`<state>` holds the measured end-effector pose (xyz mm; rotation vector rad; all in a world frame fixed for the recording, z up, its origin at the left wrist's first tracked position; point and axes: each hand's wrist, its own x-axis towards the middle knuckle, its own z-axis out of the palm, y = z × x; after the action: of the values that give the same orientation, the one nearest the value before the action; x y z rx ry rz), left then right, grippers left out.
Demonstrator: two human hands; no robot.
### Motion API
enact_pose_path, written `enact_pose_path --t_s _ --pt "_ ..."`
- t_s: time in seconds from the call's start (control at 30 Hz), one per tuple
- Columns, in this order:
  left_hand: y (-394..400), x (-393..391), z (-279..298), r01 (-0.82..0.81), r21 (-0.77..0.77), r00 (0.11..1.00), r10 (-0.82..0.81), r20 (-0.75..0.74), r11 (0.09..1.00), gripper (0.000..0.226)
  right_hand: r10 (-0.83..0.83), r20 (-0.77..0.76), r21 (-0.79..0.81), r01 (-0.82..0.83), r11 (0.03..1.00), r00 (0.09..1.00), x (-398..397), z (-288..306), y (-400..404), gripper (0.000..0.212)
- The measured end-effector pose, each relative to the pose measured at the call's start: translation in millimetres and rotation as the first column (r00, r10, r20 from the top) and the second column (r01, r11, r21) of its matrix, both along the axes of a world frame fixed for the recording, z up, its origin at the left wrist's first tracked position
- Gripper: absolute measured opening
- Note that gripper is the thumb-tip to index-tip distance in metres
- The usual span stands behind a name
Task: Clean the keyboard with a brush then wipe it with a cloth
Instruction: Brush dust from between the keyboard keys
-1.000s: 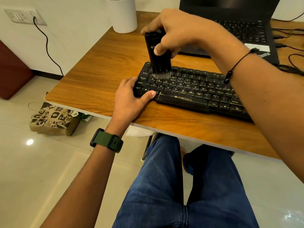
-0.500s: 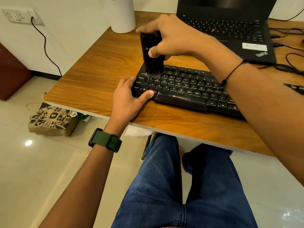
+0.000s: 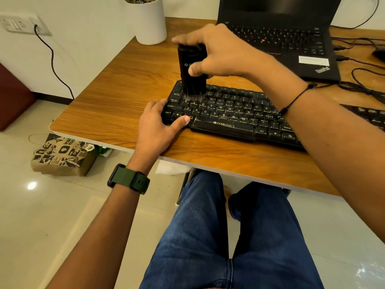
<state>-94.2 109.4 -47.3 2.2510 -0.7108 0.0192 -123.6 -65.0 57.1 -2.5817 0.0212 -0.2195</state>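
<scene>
Wood desk (image 3: 116, 97) carries everything. Black laptop (image 3: 291, 38) open at back right, white pot (image 3: 151, 24) at back left. Black keyboard (image 3: 233, 113) lies near the front edge, angled w/ its right end closer to you. Your left hand (image 3: 158, 126) rests on its left end, fingers over the edge, thumb flat on the bottom key row. Your right hand (image 3: 216, 53) grips the black brush (image 3: 192, 71) upright, fingers wrapped round the body, bristles touching keys at upper left. Paper bag (image 3: 60, 156) on floor.

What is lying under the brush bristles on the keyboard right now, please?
The brush bristles rest on the keyboard's upper-left keys, above A and S. The keys directly beneath are covered, so their labels cannot be read.
</scene>
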Motion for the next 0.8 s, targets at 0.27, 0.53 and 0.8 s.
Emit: enact_pose_path --t_s 0.27,0.53,0.8 --pt "-1 -1 0 0.002 -0.007 1.000 -0.002 0.013 1.000 0.069 -0.074 -0.100 0.069 0.081 0.994 0.992 -33 5 -40 0.063" --pt "0 -1 0 -0.001 -0.001 1.000 0.001 0.006 1.000 0.071 -0.058 0.004 0.122 0.057 0.991 0.998 -16 9 -14 0.064" --pt "-1 -1 0 -0.005 0.004 1.000 0.005 0.004 1.000 0.070 -0.076 -0.053 0.078 0.080 0.994 0.996 -28 -2 -26 0.064"
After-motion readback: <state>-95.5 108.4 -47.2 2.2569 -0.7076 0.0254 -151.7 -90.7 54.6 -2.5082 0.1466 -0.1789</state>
